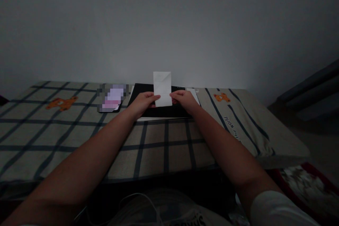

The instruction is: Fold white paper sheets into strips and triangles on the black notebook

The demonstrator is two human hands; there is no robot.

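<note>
Head view, frame centre: white paper slip, upright, pinched at its lower edges by left hand and right hand, fingers closed; black folder beneath, on checked cloth.

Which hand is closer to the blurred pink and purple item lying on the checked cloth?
Left. The left hand grips the white paper just right of the pink and purple item. The right hand holds the paper's other edge, farther away.

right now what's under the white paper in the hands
Both hands, left and right, hold the white paper upright over a black pad on the checked cloth. White sheets peek from beneath the pad; the paper hides its middle.
</note>
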